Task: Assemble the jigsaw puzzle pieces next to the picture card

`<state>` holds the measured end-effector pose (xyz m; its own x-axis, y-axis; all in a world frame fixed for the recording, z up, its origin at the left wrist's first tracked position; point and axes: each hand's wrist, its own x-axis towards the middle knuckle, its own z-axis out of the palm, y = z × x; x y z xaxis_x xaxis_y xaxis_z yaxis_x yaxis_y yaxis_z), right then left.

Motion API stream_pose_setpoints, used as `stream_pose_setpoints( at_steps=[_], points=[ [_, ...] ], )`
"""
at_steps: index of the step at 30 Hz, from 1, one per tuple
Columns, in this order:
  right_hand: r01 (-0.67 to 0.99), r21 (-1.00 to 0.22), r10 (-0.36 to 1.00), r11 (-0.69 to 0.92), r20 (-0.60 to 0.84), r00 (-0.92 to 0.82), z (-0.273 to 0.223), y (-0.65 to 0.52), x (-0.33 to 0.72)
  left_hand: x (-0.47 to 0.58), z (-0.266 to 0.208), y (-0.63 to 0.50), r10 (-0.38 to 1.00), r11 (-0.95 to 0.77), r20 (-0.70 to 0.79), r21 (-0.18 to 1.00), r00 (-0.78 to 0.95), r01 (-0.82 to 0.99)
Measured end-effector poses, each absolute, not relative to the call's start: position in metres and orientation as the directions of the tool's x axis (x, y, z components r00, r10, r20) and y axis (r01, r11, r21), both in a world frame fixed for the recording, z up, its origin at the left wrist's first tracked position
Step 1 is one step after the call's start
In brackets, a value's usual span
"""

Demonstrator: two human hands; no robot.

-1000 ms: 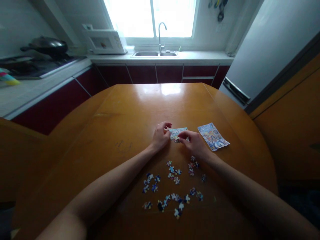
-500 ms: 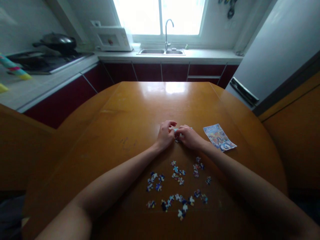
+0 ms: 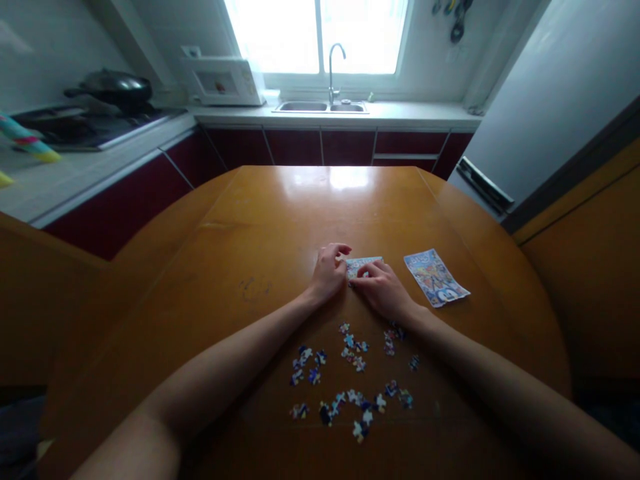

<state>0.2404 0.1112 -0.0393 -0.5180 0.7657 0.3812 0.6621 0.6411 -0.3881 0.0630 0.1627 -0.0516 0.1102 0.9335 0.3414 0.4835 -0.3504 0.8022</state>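
Note:
A partly joined jigsaw puzzle (image 3: 357, 265) lies on the table between my hands, its lower part hidden by fingers. My left hand (image 3: 329, 272) rests at the puzzle's left edge, fingers curved and thumb apart from them. Over the lower right of the puzzle is my right hand (image 3: 383, 285), thumb and fingertips pressed down at the lower left corner. A small puzzle piece (image 3: 350, 285) shows partly under those fingertips. Nearer to me, loose puzzle pieces (image 3: 354, 347) are scattered in several groups between my forearms, some of them joined or touching.
A creased picture sheet (image 3: 436, 277) lies right of my right hand on the wooden table (image 3: 280, 220). Beyond the table stand a counter with a sink (image 3: 303, 107), a white microwave (image 3: 225, 80) and a stove with a black pan (image 3: 117, 87). A fridge (image 3: 545, 100) is at the right.
My right hand has shifted slightly toward me and right, uncovering more of the joined puzzle. Its fingertips are now lower, at the corner. My left hand stays about where it was.

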Motion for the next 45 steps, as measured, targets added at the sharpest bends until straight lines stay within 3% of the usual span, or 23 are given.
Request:
stream_pose_setpoints(
  at_steps=[20, 27, 34, 41, 45],
  points=[
    [0.648, -0.440, 0.780, 0.622, 0.419, -0.464, -0.045, 0.109, 0.247, 0.062, -0.053, 0.162, 0.932, -0.352, 0.347, 0.791, 0.108, 0.500],
    [0.640, -0.506, 0.807, 0.578, 0.473, -0.355, -0.043, 0.107, 0.247, 0.062, -0.055, 0.163, 0.932, -0.353, 0.346, 0.794, 0.108, 0.495],
    [0.651, -0.459, 0.789, 0.605, 0.455, -0.413, -0.042, 0.105, 0.241, 0.062, -0.057, 0.164, 0.921, -0.376, 0.370, 0.773, 0.117, 0.512],
    [0.623, -0.596, 0.822, 0.506, 0.553, -0.139, -0.019, 0.098, 0.257, 0.061, -0.056, 0.166, 0.921, -0.379, 0.370, 0.768, 0.126, 0.516],
    [0.593, -0.628, 0.837, 0.505, 0.525, -0.157, -0.010, 0.075, 0.254, 0.060, -0.057, 0.166, 0.919, -0.385, 0.372, 0.772, 0.133, 0.506]
  ],
)
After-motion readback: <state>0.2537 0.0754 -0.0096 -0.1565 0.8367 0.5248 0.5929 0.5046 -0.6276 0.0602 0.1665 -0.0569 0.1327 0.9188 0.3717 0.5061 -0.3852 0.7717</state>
